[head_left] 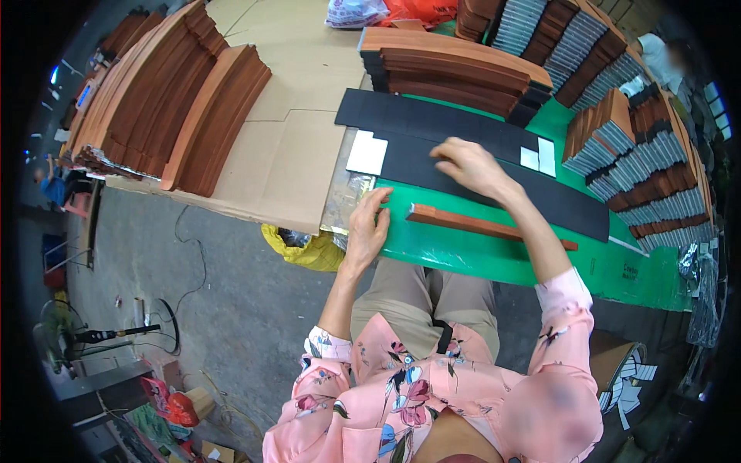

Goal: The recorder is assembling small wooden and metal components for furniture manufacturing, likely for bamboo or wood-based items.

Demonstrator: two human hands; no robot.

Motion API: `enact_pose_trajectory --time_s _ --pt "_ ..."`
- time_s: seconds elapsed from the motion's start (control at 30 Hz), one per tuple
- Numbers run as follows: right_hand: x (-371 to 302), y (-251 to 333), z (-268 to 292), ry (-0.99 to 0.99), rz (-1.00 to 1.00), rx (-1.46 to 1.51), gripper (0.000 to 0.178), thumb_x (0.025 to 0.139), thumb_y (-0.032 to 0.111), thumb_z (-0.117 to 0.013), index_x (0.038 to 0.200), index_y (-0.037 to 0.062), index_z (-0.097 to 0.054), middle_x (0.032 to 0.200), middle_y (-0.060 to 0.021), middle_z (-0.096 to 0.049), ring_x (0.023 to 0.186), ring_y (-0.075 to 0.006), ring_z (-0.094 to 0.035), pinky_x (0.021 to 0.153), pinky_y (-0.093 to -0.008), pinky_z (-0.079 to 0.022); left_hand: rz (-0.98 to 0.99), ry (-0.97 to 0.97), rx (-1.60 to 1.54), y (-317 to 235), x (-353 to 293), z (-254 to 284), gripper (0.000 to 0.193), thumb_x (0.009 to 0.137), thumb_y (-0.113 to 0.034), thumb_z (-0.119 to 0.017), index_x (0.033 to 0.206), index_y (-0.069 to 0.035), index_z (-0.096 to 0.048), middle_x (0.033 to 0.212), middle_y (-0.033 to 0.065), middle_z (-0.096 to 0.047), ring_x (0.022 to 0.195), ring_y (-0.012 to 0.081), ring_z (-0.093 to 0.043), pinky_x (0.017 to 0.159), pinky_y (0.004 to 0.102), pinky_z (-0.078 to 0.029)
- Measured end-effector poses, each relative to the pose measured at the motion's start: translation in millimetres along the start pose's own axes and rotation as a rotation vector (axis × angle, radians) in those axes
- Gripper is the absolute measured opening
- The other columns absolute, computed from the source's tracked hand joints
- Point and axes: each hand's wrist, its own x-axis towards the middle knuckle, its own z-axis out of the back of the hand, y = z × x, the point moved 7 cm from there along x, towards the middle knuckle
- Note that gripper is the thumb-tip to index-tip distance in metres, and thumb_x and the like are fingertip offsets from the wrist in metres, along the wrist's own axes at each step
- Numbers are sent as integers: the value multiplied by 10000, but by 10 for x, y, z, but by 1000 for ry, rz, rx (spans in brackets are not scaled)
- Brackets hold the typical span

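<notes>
My left hand (369, 225) rests flat on the near left corner of the green table (478, 255), fingers apart, holding nothing. My right hand (471, 166) lies with spread fingers on a long black strip (540, 193) that runs across the table. A narrow brown wooden strip (478, 225) lies just in front of the black strip, between my two hands. A second black strip (432, 119) lies behind it. White square pads (367, 153) sit at its left end and two smaller white pads (539, 157) lie to the right of my right hand.
A stack of brown and black strips (455, 73) sits at the back of the table. Bundles of brown and grey strips (641, 154) fill the right side. Curved brown panels (177, 100) are piled on cardboard (285, 154) at left. A yellow bag (309, 251) lies below the table edge.
</notes>
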Motion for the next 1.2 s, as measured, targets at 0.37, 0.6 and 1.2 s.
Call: enact_pose_trajectory --time_s 0.37,0.6,1.2 --pt "1085 -58 -728 -43 -51 -183 262 700 140 -702 861 -18 -570 863 -184 -582 814 -355 -603 675 -412 -506 -307 -22 569 130 457 -154 309 743 -58 -609 1046 -30 -557 1098 99 -551 1012 248 -513 851 387 -368" --pt "1362 118 -902 -3 -27 -300 151 721 97 -632 810 -8 -569 827 -183 -593 804 -343 -614 657 -407 -516 -311 -104 639 293 407 -38 294 707 -64 -595 1002 -61 -588 1061 60 -580 977 211 -537 814 377 -364" --pt "1162 97 -1066 -99 224 -746 43 753 28 -529 729 55 -506 738 -98 -545 683 -204 -611 570 -266 -523 -347 -187 581 150 335 -18 234 727 -77 -585 957 -38 -598 1039 50 -572 992 177 -520 820 335 -381"
